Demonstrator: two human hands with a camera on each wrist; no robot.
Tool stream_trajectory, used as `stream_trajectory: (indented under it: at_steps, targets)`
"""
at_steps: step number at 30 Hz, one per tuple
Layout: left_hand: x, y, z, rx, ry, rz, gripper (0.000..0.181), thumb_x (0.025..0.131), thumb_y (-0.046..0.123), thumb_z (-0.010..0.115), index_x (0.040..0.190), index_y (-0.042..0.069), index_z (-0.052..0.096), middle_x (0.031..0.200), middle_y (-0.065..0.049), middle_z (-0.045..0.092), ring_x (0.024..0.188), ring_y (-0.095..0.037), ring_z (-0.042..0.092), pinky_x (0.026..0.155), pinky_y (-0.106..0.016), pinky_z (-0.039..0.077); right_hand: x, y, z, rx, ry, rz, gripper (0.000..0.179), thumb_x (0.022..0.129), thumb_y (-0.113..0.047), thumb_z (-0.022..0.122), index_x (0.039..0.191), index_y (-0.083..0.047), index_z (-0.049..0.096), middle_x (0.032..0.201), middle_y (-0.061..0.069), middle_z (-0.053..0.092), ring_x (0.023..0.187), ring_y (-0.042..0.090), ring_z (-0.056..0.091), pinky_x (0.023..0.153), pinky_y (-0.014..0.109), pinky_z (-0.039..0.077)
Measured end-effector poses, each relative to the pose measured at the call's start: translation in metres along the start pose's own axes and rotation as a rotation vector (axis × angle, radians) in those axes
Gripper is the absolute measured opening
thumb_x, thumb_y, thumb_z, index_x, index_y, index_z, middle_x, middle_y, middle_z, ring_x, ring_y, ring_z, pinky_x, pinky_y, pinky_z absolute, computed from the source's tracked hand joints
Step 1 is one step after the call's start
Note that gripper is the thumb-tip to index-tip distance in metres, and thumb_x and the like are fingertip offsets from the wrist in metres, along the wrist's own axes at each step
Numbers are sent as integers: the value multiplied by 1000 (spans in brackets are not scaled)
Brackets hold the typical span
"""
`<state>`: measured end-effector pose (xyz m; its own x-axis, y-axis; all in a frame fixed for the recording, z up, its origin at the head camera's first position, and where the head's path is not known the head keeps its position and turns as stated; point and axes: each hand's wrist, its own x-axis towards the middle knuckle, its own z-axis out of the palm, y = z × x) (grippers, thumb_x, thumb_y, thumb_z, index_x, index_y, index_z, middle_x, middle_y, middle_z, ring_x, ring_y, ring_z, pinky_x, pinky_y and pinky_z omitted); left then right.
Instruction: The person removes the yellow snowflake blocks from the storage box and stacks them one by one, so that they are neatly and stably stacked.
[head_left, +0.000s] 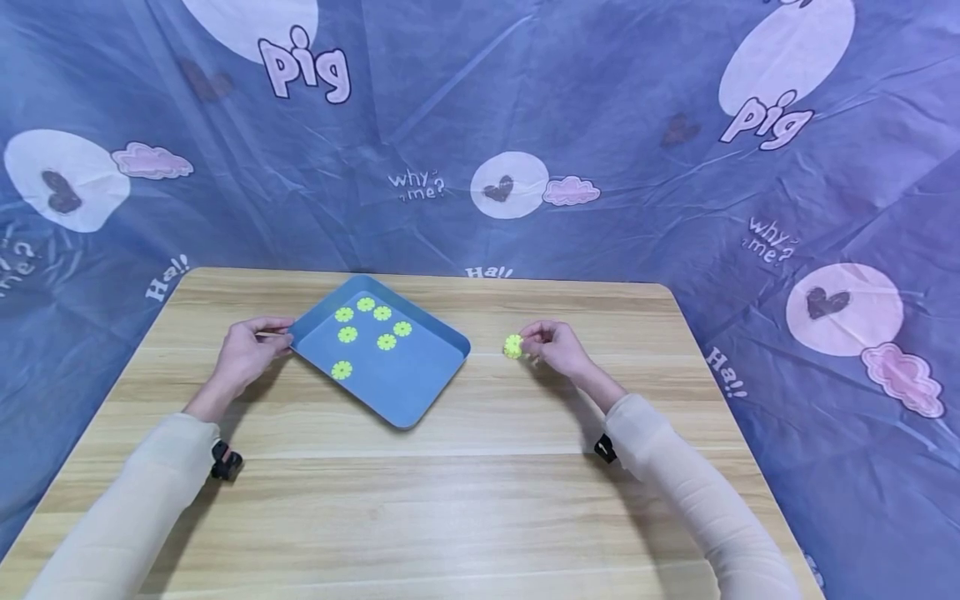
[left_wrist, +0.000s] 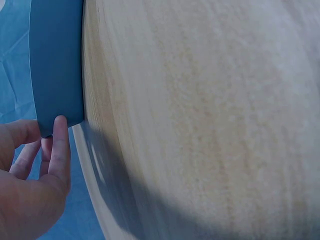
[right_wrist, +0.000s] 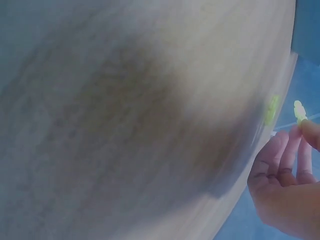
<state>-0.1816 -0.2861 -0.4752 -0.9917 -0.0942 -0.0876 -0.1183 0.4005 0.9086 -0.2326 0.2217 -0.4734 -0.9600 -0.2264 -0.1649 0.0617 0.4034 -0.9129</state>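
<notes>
A blue rectangular tray lies at an angle on the far half of the table, with several yellow-green flower-shaped pieces scattered inside it. My left hand pinches the tray's left corner; the left wrist view shows fingertips on both sides of the tray wall. To the right of the tray, my right hand pinches a flower-shaped piece between thumb and fingertips, seen edge-on in the right wrist view. Beyond those fingertips, a yellow-green patch shows against the tabletop.
The wood-grain table reaches back to a blue printed cloth, which hangs behind it and along both sides. Black wrist cameras sit under both sleeves.
</notes>
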Motion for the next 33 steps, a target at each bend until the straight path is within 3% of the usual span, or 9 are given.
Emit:
stream_trajectory:
  at_steps: [7,17,26,33]
  targets:
    - [0,0,0,3,-1,2,42,102,1,62,141,-15,57,133,-32,59,82,12,65,79,-11,66,6,4,1,-21,6,67,28,95,-1,71,120,10,67,86,-3,70,70,8,61,59,15,54]
    - [1,1,0,1,-4,-9,42,103,1,62,141,-15,57,132,-30,60,82,12,65,80,-12,66,9,3,1,-28,-3,113,31,95,-2,70,123,11,66,88,-1,71,72,9,60,61,15,54]
    - [1,1,-2,-9,-4,2,42,102,0,62,140,-15,57,108,-2,65,83,10,66,79,-10,65,11,4,2,-56,5,129,29,96,-2,69,122,11,67,85,0,68,72,9,58,58,14,51]
    - [1,1,-2,-8,-4,1,42,102,1,62,140,-15,57,117,-15,65,84,11,66,79,-10,65,12,2,3,-83,10,127,25,96,-1,68,119,10,69,80,-4,66,69,8,56,56,15,50]
